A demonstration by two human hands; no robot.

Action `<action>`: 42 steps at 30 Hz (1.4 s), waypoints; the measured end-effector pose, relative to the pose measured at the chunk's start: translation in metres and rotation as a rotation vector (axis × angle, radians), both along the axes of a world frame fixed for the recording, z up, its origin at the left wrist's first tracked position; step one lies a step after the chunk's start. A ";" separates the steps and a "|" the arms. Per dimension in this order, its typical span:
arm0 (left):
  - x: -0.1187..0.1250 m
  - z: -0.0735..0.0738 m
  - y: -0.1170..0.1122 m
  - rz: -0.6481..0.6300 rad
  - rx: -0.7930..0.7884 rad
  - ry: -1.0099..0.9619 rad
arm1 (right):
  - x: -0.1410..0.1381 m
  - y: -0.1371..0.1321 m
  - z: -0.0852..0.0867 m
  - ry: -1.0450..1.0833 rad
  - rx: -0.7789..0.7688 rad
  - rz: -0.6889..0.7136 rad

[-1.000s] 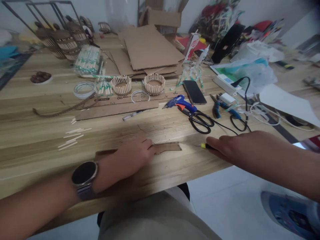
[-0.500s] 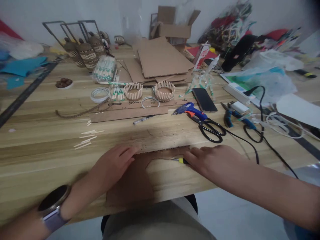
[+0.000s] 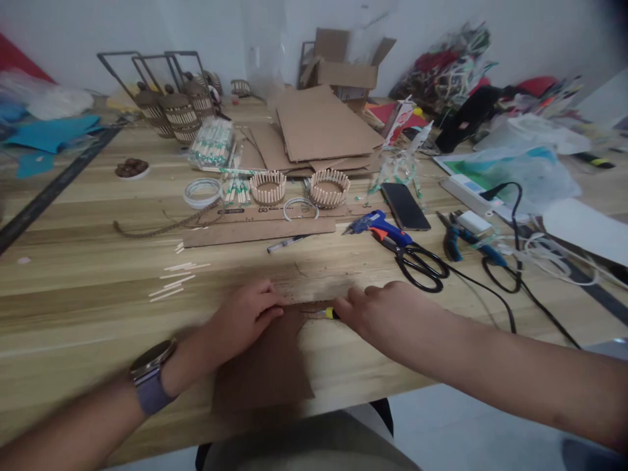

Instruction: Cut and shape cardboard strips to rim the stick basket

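Note:
A brown piece of cardboard point(image 3: 260, 376) lies at the table's near edge, with a narrow strip of it reaching right. My left hand point(image 3: 250, 314) holds it at the far edge, thumb and fingers bent close together. In my right hand point(image 3: 373, 311) is a craft knife point(image 3: 330, 313) with a yellow and black handle, the fingers wrapped round it. Its thin metal blade points left and meets the strip close to the wider part of the cardboard. My right palm hides most of the handle.
Beyond my hands lie a blue glue gun point(image 3: 377, 226), black scissors point(image 3: 422, 265), a pen point(image 3: 287, 244), a phone point(image 3: 405, 206) and pliers point(image 3: 471, 239). Two rings of small sticks point(image 3: 330, 189) stand before stacked cardboard sheets point(image 3: 326, 124). Loose sticks point(image 3: 171, 284) lie left.
My right hand has moved left with the craft knife, along the strip toward my left hand. My left hand has shifted slightly right. The view has tilted a little.

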State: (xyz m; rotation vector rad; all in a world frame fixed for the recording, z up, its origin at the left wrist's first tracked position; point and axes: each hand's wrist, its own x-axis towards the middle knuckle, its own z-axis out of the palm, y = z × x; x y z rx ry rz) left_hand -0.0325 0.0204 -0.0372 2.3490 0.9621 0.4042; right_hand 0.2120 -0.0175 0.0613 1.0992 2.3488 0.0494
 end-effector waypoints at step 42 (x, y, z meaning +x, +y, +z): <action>-0.004 -0.013 -0.006 -0.026 0.192 -0.099 | 0.069 -0.001 -0.007 -0.121 0.078 -0.057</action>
